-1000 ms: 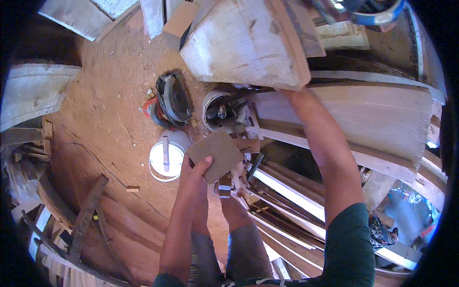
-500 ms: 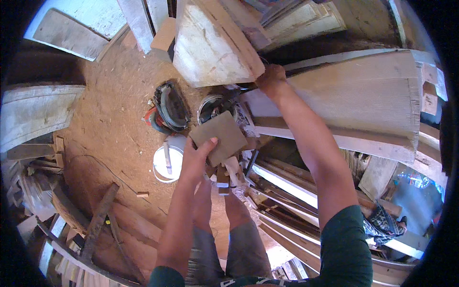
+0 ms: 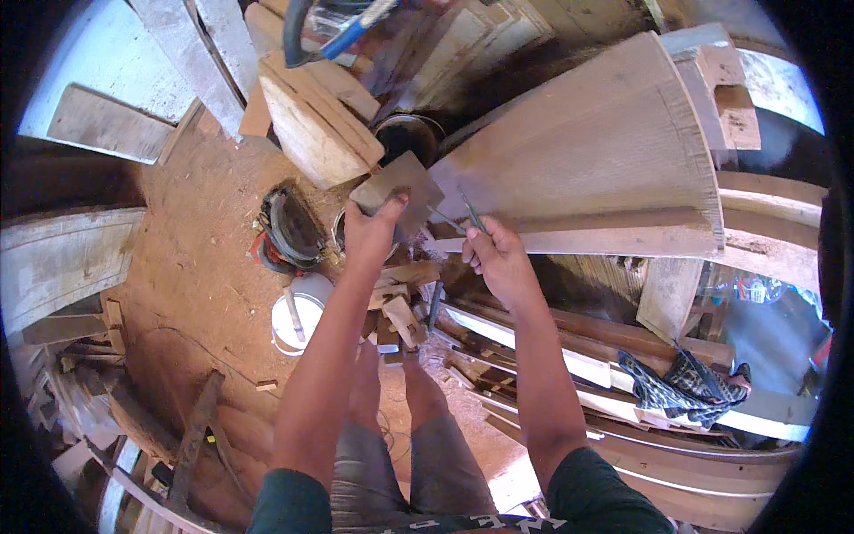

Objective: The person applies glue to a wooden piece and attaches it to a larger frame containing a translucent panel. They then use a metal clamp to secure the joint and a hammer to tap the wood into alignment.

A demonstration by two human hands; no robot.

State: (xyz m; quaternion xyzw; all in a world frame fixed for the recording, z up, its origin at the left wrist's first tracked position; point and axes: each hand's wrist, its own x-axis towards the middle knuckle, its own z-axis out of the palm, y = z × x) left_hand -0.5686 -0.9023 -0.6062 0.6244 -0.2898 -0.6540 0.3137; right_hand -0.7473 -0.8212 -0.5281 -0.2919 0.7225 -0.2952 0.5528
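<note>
My left hand [image 3: 374,230] grips a flat, square grey-brown piece of board [image 3: 405,182] by its near left edge, thumb on top. Close to its right corner, my right hand [image 3: 495,254] is closed around a slim metal two-pronged tool [image 3: 470,212]. The spread prongs point up and left toward the board; whether they touch it, I cannot tell. Beneath the board, a round container is mostly hidden.
A thick pale wood block [image 3: 311,125] stands beyond my left hand, beside a dark round bucket [image 3: 409,135]. A wide plank [image 3: 587,151] spans the right. A power tool [image 3: 292,227] and a white bucket [image 3: 298,325] sit on the dusty floor. Timber is stacked at lower right.
My right hand has come back from beside the wood block and now shows the two-pronged tool. My left hand still holds the board. The view has shifted.
</note>
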